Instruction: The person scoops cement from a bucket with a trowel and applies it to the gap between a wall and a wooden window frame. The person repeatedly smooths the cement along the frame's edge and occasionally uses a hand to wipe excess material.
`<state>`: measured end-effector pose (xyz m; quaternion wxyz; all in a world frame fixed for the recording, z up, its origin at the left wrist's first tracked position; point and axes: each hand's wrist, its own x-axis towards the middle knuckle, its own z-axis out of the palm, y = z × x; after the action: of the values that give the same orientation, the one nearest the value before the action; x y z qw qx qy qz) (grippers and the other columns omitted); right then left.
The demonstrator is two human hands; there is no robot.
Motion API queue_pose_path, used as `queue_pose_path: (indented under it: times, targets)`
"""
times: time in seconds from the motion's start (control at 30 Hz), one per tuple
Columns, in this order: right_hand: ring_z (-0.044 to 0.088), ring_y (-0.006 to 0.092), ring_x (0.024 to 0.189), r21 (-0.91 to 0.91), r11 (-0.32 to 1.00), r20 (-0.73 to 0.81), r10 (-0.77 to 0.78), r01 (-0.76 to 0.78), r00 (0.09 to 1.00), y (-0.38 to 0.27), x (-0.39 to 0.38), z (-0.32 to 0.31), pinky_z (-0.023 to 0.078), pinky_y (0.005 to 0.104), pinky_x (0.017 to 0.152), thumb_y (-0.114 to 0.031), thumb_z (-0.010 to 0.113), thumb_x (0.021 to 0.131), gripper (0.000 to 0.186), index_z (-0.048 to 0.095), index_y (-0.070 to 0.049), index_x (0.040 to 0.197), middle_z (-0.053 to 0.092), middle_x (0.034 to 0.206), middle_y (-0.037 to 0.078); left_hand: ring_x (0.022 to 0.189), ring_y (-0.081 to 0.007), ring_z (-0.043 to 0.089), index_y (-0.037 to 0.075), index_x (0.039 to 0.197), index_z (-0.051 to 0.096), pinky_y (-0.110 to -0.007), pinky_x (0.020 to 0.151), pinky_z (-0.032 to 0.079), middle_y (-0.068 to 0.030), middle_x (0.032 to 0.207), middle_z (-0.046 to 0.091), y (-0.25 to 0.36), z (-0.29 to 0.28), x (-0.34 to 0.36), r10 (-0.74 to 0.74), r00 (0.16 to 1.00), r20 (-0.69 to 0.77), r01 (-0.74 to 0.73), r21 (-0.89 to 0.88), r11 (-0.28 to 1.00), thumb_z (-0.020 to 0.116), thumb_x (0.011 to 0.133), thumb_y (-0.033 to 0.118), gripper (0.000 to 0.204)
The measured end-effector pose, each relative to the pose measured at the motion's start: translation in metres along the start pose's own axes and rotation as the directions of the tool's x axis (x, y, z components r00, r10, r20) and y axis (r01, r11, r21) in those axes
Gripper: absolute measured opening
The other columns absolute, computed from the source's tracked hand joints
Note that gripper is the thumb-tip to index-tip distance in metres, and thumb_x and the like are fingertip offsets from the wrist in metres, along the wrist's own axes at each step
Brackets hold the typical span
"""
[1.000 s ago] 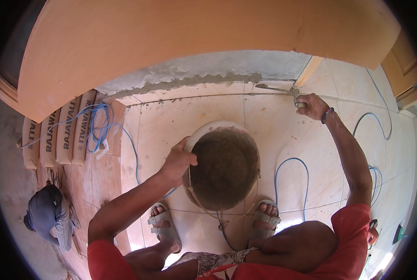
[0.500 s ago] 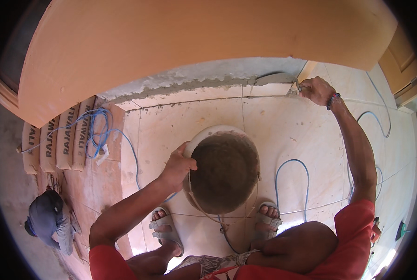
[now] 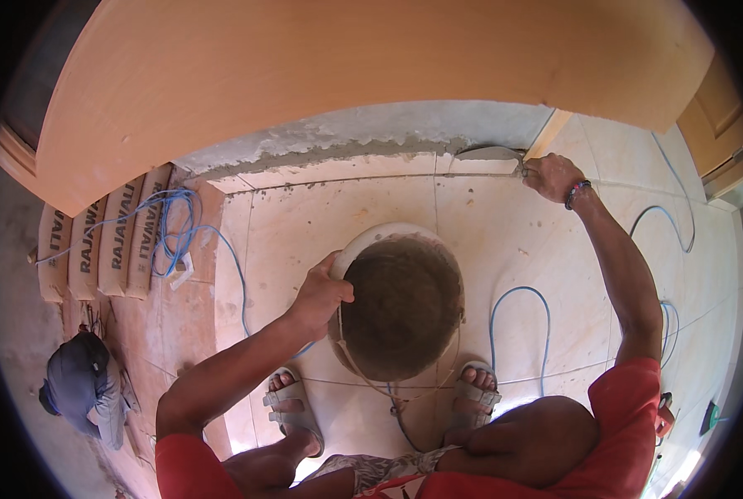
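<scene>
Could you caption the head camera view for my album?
Left hand on a bucket's rim, right hand holding a trowel low along a grey wall.

The only readable print is on the four brown paper sacks (image 3: 115, 279) lying side by side at the left: bold, dark capital lettering (image 3: 122, 229), one word running lengthwise along each sack. The orange-brown panel (image 3: 371, 58) hides part of it, and the blue cord (image 3: 176, 229) crosses the sacks, so some letters are covered.
</scene>
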<state>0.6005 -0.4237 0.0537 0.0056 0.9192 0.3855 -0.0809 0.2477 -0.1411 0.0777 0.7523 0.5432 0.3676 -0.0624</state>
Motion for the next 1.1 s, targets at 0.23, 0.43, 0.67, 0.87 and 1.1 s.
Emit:
queue_pose_path:
  times: [0.23,0.43,0.67,0.87,1.1]
  targets:
    - [0.065,0.0371,0.084,0.152,0.988,0.002,0.005,-0.006,1.000,-0.015,0.005,-0.029,0.051,0.0459,0.078,-0.029,0.065,0.082,0.022,0.070,-0.012,0.094,0.069,0.087,0.016,0.082,-0.0149,0.057,0.000,0.128,0.052,-0.028,0.075,0.048,-0.0062,0.095,0.062,0.004,-0.002,-0.003,0.000,1.000,-0.016,0.001,0.015,1.000,0.052,0.065,-0.011,0.064]
    - [0.065,0.0376,0.084,0.179,0.982,-0.161,-0.035,0.064,0.986,-0.019,-0.017,-0.030,0.051,0.0468,0.079,-0.029,0.064,0.083,0.027,0.067,-0.008,0.099,0.069,0.085,0.017,0.082,-0.0156,0.056,-0.001,0.127,0.053,-0.028,0.076,0.047,-0.0063,0.094,0.062,0.006,0.002,-0.006,0.003,0.999,-0.037,-0.001,0.043,0.999,0.052,0.065,-0.011,0.063]
    - [0.066,0.0367,0.087,0.034,0.998,0.024,-0.051,0.051,0.998,-0.039,-0.003,0.005,0.052,0.0483,0.079,-0.029,0.061,0.085,0.026,0.065,-0.006,0.095,0.068,0.086,0.019,0.084,-0.0169,0.058,0.000,0.130,0.051,-0.029,0.077,0.048,-0.0083,0.097,0.062,0.006,0.001,-0.005,0.002,0.999,-0.035,0.000,0.057,0.998,0.052,0.065,-0.011,0.065]
    - [0.066,0.0368,0.090,0.106,0.994,-0.006,0.005,-0.004,1.000,-0.041,0.019,-0.026,0.052,0.0474,0.081,-0.030,0.062,0.083,0.024,0.067,-0.009,0.092,0.069,0.090,0.017,0.082,-0.0171,0.059,0.000,0.130,0.052,-0.030,0.073,0.050,-0.0093,0.096,0.063,-0.001,-0.007,0.004,0.015,1.000,-0.005,-0.015,0.020,1.000,0.051,0.066,-0.011,0.065]
    - [0.059,0.0324,0.107,0.141,0.978,-0.260,-0.114,0.154,0.959,-0.024,-0.015,-0.015,0.046,0.0447,0.092,-0.033,0.064,0.083,0.025,0.066,-0.014,0.099,0.066,0.107,0.010,0.080,-0.0175,0.057,0.005,0.134,0.050,-0.033,0.072,0.050,-0.0072,0.090,0.060,-0.008,-0.024,0.009,-0.025,0.999,0.032,0.024,0.050,0.998,0.054,0.066,-0.009,0.069]
